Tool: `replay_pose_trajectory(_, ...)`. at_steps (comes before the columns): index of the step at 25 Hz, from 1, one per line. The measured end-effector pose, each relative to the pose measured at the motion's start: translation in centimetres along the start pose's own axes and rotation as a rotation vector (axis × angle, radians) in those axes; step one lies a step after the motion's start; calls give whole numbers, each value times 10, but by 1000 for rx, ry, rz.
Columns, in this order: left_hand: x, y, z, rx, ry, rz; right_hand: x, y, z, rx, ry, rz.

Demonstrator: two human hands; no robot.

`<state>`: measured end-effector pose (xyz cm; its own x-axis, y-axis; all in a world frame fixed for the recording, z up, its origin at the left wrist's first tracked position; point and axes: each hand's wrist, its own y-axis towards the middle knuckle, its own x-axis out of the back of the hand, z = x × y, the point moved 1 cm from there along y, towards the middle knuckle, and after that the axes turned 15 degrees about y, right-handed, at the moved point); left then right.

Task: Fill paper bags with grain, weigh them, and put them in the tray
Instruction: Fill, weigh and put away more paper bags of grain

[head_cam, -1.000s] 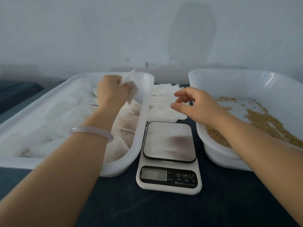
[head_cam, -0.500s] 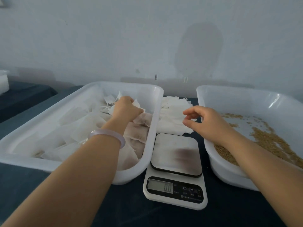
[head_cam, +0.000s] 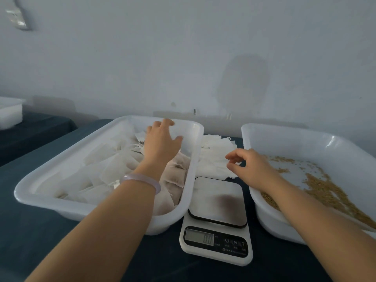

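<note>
The white tray point(head_cam: 67, 165) on the left holds several filled paper bags point(head_cam: 175, 176). My left hand point(head_cam: 160, 141) hovers over the far part of that tray with fingers spread and nothing in it. A pile of empty paper bags point(head_cam: 213, 157) lies behind the scale point(head_cam: 217, 218), whose plate is bare and whose display reads zero. My right hand point(head_cam: 250, 165) hangs over the near right edge of the pile, fingers loosely curled, holding nothing. A second white tray point(head_cam: 317, 143) on the right contains loose grain point(head_cam: 325, 190).
Everything stands on a dark blue tabletop point(head_cam: 36, 237) against a pale wall. Another white container point(head_cam: 10, 115) sits on a separate surface at the far left. A wall socket point(head_cam: 18, 19) is at the upper left.
My left hand let go of the bag it was holding in the left tray and opened, moving farther back. My right hand stayed by the empty bags. The camera tilted up.
</note>
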<state>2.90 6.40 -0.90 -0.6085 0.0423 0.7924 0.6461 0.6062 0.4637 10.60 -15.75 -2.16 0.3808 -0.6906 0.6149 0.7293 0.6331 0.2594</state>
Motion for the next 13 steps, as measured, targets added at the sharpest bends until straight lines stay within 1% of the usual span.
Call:
replay_pose_trajectory(1,1,-4,-10,-110,-41,-19,1,1,3,-12,-59,17)
replay_pose_trajectory(3,-6,-13,-27,-299,-23,45,1,8,11,-43,-326,98)
replay_pose_trajectory(4,-11,-16,-31,-354,2,106,-2,14,15,-69,-482,153)
replay_pose_trajectory(5,-15,-18,-33,-376,14,175,-7,21,21,-106,-580,198)
replay_pose_trajectory(7,-21,-17,-33,-388,18,251,-22,42,31,-205,-604,265)
replay_pose_trajectory(10,-22,-18,-32,-368,24,229,-54,67,33,-335,-575,348)
replay_pose_trajectory(11,-23,-18,-33,-372,28,223,-64,75,27,-380,-584,342)
replay_pose_trajectory(13,-26,-19,-32,-380,26,211,-78,80,10,-482,-517,245)
